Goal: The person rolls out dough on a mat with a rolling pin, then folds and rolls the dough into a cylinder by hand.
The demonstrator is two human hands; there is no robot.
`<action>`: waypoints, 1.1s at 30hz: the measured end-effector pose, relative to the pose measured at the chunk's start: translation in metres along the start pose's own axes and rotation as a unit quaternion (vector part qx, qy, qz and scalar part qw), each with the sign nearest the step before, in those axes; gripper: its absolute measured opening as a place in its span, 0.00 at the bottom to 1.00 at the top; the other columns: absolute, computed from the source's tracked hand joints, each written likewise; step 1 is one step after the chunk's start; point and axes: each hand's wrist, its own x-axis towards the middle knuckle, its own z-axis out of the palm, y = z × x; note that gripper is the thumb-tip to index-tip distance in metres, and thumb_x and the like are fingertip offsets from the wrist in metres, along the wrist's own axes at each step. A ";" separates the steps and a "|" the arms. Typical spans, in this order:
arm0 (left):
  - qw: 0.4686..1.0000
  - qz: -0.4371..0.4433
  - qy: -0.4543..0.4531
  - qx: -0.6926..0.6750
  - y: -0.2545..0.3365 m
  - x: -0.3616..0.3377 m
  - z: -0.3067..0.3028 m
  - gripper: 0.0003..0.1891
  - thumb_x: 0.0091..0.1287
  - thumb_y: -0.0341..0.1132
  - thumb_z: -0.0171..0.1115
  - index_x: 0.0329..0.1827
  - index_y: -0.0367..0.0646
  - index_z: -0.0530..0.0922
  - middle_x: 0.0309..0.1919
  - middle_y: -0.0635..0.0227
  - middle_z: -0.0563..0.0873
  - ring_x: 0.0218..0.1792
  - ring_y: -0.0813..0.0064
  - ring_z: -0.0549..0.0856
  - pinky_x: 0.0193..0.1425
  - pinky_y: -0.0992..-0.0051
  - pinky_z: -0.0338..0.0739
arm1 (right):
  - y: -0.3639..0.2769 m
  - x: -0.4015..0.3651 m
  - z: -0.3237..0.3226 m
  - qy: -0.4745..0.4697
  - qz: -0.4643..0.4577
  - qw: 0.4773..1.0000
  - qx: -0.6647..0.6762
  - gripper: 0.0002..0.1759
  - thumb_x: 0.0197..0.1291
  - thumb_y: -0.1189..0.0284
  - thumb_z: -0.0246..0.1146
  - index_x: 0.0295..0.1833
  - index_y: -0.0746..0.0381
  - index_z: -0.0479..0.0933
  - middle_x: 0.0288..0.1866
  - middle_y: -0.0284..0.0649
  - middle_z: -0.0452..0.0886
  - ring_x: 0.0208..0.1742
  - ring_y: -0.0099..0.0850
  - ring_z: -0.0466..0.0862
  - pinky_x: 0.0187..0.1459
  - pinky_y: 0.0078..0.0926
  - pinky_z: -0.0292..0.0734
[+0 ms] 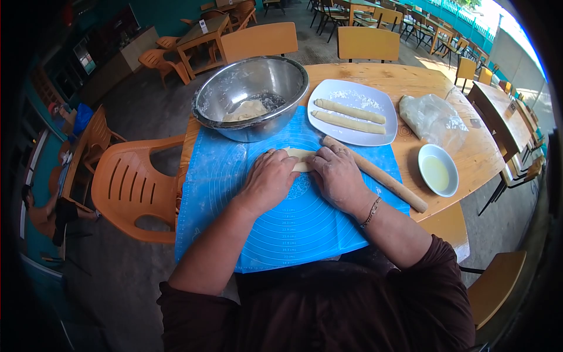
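Observation:
A piece of pale dough lies on the blue silicone baking mat, its middle showing between my two hands. My left hand presses on its left end, fingers curled over it. On the right end rests my right hand, also with bent fingers; a bracelet circles that wrist. Most of both dough ends is hidden under my fingers. Just right of my right hand, a wooden rolling pin lies slantwise across the mat.
A steel mixing bowl holding more dough stands behind my left hand. Two dough strips lie on a floured white plate. Farther right are a plastic bag and a small bowl of pale yellow liquid. An orange chair stands left.

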 end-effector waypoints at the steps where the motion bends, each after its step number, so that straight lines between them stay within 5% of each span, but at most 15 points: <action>1: 1.000 0.004 0.008 0.001 -0.001 0.001 0.000 0.15 0.64 0.29 0.71 0.53 0.33 0.85 0.45 0.52 0.86 0.49 0.51 0.85 0.58 0.57 0.78 | 0.000 0.001 -0.001 -0.001 0.000 1.000 -0.001 0.11 0.63 0.73 0.60 0.48 0.61 0.83 0.44 0.44 0.82 0.54 0.45 0.81 0.60 0.46 0.73; 15: 0.996 0.000 0.079 -0.037 0.000 0.004 -0.002 0.10 0.65 0.28 0.71 0.47 0.34 0.85 0.42 0.52 0.87 0.45 0.51 0.86 0.54 0.57 0.79 | 0.000 0.002 -0.004 0.082 -0.007 0.996 0.016 0.13 0.59 0.76 0.63 0.50 0.62 0.85 0.49 0.47 0.79 0.54 0.45 0.80 0.57 0.42 0.74; 17: 0.998 -0.019 0.044 -0.031 -0.001 0.004 0.000 0.10 0.65 0.29 0.71 0.47 0.36 0.85 0.43 0.55 0.86 0.45 0.53 0.85 0.53 0.58 0.79 | 0.000 0.002 -0.006 0.012 0.015 1.000 0.009 0.14 0.60 0.75 0.63 0.50 0.62 0.85 0.48 0.47 0.79 0.55 0.44 0.80 0.57 0.43 0.74; 24: 0.997 0.031 0.071 0.009 -0.005 0.000 0.004 0.12 0.65 0.31 0.72 0.48 0.37 0.85 0.42 0.54 0.86 0.45 0.53 0.85 0.53 0.59 0.79 | 0.000 0.003 -0.001 0.048 -0.011 0.998 -0.025 0.11 0.61 0.72 0.62 0.47 0.61 0.85 0.43 0.45 0.81 0.55 0.45 0.80 0.57 0.42 0.74; 33: 0.998 -0.047 0.038 -0.016 -0.006 0.006 0.003 0.12 0.66 0.32 0.71 0.49 0.36 0.85 0.45 0.51 0.88 0.47 0.50 0.86 0.53 0.57 0.80 | 0.000 0.007 -0.002 -0.009 0.024 0.999 -0.029 0.14 0.64 0.72 0.59 0.52 0.60 0.84 0.42 0.43 0.82 0.56 0.44 0.81 0.58 0.43 0.74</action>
